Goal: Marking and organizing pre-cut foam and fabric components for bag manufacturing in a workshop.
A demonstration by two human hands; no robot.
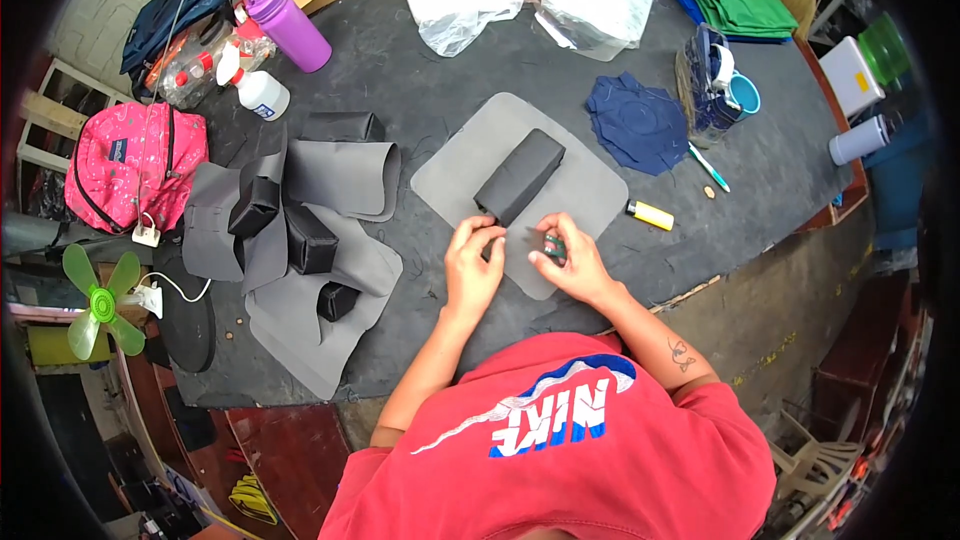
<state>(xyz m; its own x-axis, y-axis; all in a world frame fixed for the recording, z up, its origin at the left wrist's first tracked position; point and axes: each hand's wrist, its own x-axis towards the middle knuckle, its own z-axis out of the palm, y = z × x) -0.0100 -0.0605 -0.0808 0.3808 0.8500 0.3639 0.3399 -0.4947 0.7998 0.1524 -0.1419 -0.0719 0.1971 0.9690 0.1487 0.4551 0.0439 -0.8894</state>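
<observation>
A grey sheet with rounded corners (455, 155) lies flat on the table, and a black box-shaped piece (522, 178) stands on its middle. At the near end of that black piece my left hand (474, 268) is closed, its thumb and forefinger pinched together. What they grip, if anything, is too small to make out. My right hand (575, 262) is closed around a small dark green tool (553, 248), perhaps thread snips, over the sheet's near part. Fingers hide most of the tool.
A pile of similar grey sheets (345, 240) with black box pieces lies left. Beyond it are a spray bottle (262, 95) and a purple bottle (290, 28). Right of the sheet are a yellow cylinder (652, 215), a pen (708, 168), dark blue fabric (635, 120) and a jug (705, 75).
</observation>
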